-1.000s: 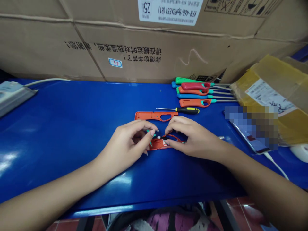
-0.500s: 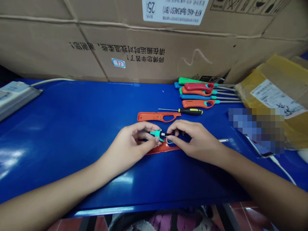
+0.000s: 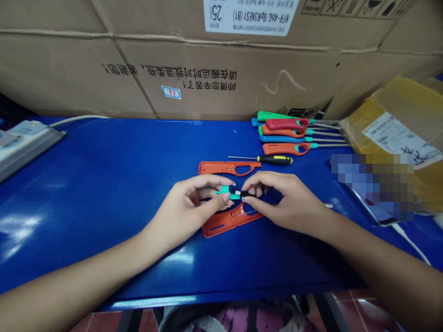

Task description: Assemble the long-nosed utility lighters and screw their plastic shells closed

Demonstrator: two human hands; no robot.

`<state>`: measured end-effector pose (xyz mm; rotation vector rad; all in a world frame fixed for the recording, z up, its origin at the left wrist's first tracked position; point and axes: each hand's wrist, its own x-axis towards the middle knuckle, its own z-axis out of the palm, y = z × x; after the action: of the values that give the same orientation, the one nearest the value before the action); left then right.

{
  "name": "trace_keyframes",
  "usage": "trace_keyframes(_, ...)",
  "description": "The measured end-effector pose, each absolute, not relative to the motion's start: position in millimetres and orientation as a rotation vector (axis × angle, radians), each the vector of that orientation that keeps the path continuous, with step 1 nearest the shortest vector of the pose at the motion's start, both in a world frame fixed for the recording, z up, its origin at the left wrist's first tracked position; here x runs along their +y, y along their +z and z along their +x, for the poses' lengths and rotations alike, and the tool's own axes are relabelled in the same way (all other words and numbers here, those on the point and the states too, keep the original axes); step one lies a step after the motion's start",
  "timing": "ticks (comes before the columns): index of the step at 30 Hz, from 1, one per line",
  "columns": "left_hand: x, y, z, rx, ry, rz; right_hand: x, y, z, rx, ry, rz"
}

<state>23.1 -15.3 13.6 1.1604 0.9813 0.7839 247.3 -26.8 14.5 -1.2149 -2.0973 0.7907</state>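
Observation:
Between thumb and fingers, my left hand (image 3: 197,203) pinches a teal plastic lighter trigger (image 3: 225,189). My right hand (image 3: 275,196) grips a small black part with a white end (image 3: 246,193), which meets the trigger's right side; whether the two are joined I cannot tell. Below them lies an orange lighter half-shell (image 3: 221,222), inner side up, its right end partly hidden by my right hand. The other orange half-shell (image 3: 216,168) lies just beyond my hands. Behind it is a black and yellow screwdriver (image 3: 275,160).
Several coloured gas lighters (image 3: 287,148) lie stacked at the back right, beside a yellow-taped carton (image 3: 387,103). A phone (image 3: 374,203) with a white cable sits at the right. A power strip (image 3: 31,143) is at the left. A large cardboard box (image 3: 138,97) stands along the back.
My hands have shifted slightly, tilting the teal trigger and black part. More of the lower orange half-shell shows beneath them, its left end now in view.

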Motion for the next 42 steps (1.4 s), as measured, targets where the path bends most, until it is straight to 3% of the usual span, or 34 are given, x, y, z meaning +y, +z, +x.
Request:
trace_keyframes(16,-23,14,26,0.937,0.935,1.454,-29,28,246,-1.757,1.454,-1.381)
trace_keyframes(42,-29,13,28,0.997,0.908,1.581,-25,34,245,-1.407,1.715,-1.378)
